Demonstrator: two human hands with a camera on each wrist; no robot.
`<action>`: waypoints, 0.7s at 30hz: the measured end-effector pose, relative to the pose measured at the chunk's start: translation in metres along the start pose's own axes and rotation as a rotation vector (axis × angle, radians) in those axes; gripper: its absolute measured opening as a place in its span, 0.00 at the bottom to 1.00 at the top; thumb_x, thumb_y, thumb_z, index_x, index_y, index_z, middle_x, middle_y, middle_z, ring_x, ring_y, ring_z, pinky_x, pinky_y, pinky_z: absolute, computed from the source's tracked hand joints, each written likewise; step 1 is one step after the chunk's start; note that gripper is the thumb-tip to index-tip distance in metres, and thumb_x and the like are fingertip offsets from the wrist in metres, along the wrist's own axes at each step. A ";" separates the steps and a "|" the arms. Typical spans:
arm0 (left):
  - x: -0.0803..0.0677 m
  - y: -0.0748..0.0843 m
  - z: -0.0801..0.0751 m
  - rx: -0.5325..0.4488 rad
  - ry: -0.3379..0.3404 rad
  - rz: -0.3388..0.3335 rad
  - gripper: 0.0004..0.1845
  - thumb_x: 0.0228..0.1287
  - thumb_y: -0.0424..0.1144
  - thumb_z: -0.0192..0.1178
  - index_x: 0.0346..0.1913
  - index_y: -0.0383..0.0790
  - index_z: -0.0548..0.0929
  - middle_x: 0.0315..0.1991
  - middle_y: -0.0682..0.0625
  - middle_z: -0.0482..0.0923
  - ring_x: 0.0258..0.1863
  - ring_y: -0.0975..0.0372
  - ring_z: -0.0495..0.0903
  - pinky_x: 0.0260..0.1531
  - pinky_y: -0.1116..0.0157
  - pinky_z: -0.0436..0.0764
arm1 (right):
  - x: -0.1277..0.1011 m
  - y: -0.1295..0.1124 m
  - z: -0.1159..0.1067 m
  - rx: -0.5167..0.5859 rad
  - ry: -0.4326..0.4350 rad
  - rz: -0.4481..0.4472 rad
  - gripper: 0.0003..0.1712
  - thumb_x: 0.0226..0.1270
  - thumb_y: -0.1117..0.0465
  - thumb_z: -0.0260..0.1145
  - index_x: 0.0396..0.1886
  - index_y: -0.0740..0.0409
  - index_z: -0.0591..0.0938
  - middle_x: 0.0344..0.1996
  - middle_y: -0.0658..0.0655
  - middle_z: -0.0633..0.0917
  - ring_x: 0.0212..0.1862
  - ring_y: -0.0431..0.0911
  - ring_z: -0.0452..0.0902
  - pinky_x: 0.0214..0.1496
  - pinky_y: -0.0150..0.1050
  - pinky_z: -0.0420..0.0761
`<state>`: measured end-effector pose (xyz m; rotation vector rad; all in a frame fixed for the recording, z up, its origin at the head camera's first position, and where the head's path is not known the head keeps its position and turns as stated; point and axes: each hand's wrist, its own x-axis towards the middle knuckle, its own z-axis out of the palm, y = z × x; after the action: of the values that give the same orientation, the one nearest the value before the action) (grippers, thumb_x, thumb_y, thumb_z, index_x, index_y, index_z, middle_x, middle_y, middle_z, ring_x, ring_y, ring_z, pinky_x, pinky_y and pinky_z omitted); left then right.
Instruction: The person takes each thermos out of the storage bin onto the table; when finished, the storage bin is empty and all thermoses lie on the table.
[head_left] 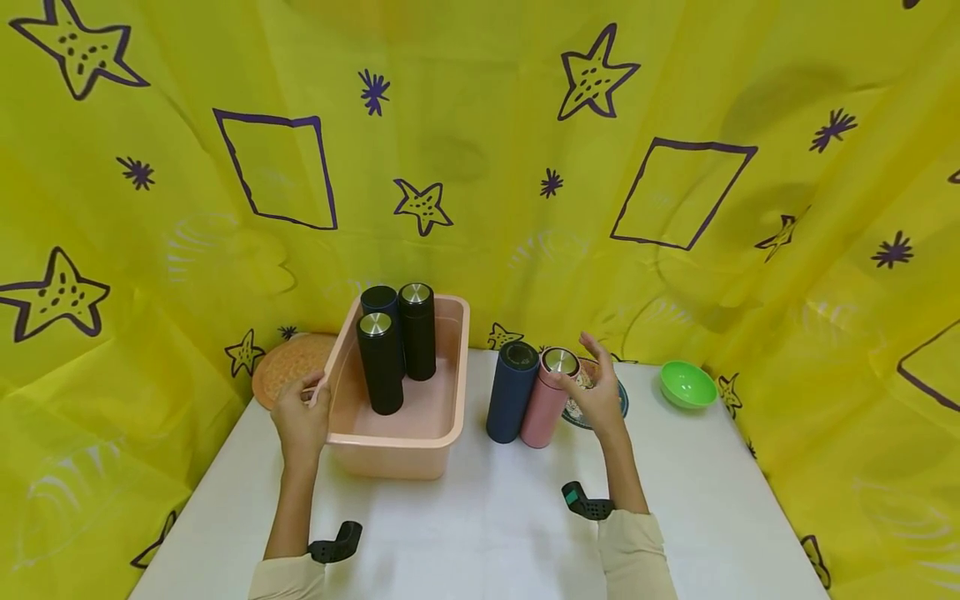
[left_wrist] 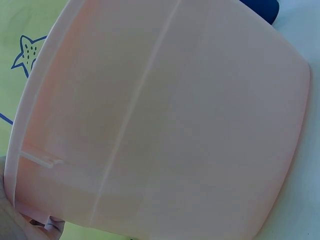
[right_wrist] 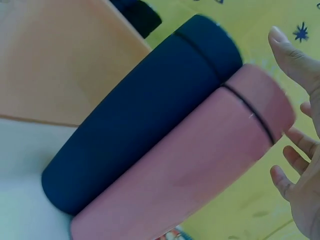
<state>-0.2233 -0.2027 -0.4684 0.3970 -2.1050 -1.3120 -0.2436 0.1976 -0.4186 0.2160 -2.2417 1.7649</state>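
1. From the head view, a yellow curtain with stars is hanging behind the white table (head_left: 480, 533). The left hand (head_left: 302, 417) is gripping the left rim of the pink tub (head_left: 420, 442), where three black flasks are standing. The right hand (head_left: 596, 392) is spreading its fingers just right of the upright pink flask (head_left: 546, 408), which is touching a navy flask (head_left: 512, 392).
2. The left wrist view is showing only the tub's wall (left_wrist: 165, 125).
3. The right wrist view is showing the pink flask (right_wrist: 185, 170) beside the right hand's relaxed fingers (right_wrist: 292, 55), apparently not yet touching.
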 end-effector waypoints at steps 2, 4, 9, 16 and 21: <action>0.000 0.000 0.000 -0.003 -0.002 -0.003 0.13 0.64 0.30 0.60 0.49 0.27 0.84 0.46 0.33 0.79 0.41 0.48 0.80 0.29 0.88 0.64 | 0.001 -0.008 -0.001 -0.014 0.015 -0.030 0.45 0.59 0.69 0.70 0.74 0.65 0.59 0.72 0.66 0.62 0.70 0.59 0.59 0.72 0.57 0.60; 0.000 0.000 0.000 -0.006 -0.002 -0.005 0.13 0.65 0.30 0.60 0.49 0.27 0.84 0.46 0.33 0.79 0.42 0.47 0.80 0.29 0.88 0.64 | 0.004 -0.015 -0.001 -0.022 0.021 -0.071 0.44 0.59 0.69 0.70 0.73 0.66 0.59 0.72 0.66 0.63 0.72 0.58 0.57 0.73 0.57 0.59; -0.001 0.000 0.000 -0.011 0.000 0.004 0.13 0.64 0.30 0.60 0.49 0.27 0.84 0.45 0.33 0.79 0.41 0.46 0.80 0.28 0.88 0.64 | 0.011 -0.034 0.001 -0.052 -0.002 -0.137 0.45 0.58 0.69 0.71 0.73 0.63 0.61 0.72 0.64 0.62 0.74 0.58 0.53 0.75 0.58 0.55; -0.001 0.000 -0.001 -0.010 0.004 -0.003 0.13 0.64 0.30 0.60 0.49 0.27 0.84 0.45 0.33 0.80 0.41 0.46 0.81 0.28 0.89 0.64 | 0.025 -0.062 0.015 -0.070 -0.051 -0.279 0.45 0.55 0.72 0.71 0.72 0.65 0.63 0.70 0.67 0.63 0.73 0.59 0.54 0.75 0.58 0.55; -0.001 0.001 -0.001 -0.002 0.002 -0.004 0.13 0.64 0.31 0.60 0.49 0.27 0.84 0.46 0.32 0.80 0.41 0.46 0.81 0.29 0.89 0.64 | 0.030 -0.078 0.030 -0.028 -0.093 -0.357 0.44 0.53 0.76 0.70 0.71 0.69 0.63 0.69 0.69 0.63 0.72 0.61 0.56 0.73 0.59 0.59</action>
<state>-0.2215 -0.2024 -0.4678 0.4011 -2.1018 -1.3153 -0.2537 0.1514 -0.3435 0.6594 -2.1242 1.5598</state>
